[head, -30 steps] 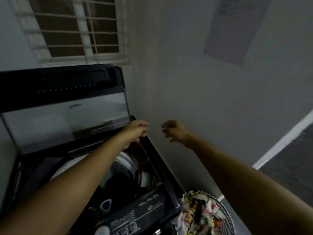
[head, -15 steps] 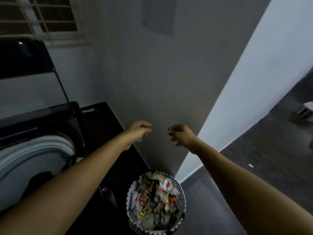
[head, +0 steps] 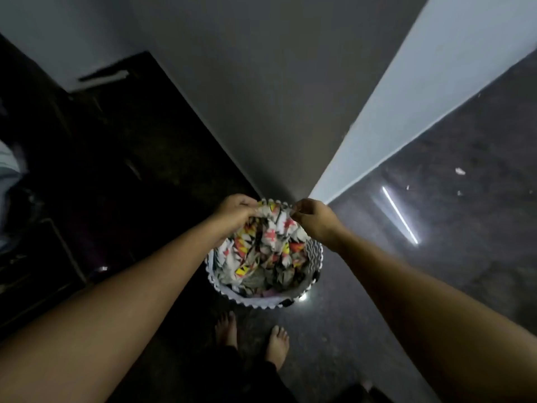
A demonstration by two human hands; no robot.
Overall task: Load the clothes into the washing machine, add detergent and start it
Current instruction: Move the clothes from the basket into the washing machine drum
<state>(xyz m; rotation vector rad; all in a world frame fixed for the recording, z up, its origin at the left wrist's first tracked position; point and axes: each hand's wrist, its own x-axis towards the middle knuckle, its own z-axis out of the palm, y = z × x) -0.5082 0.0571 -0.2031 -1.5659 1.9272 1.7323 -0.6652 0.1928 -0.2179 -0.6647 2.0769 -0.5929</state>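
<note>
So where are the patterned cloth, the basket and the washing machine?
patterned cloth [head: 273,237], head view, crumpled middle.
basket [head: 255,302], head view, near scalloped rim.
washing machine [head: 116,170], head view, dark body.

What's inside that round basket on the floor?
The basket holds a crumpled patterned cloth, white with pink and yellow; the left hand and right hand grip its top edge. Anything underneath is covered.
</note>
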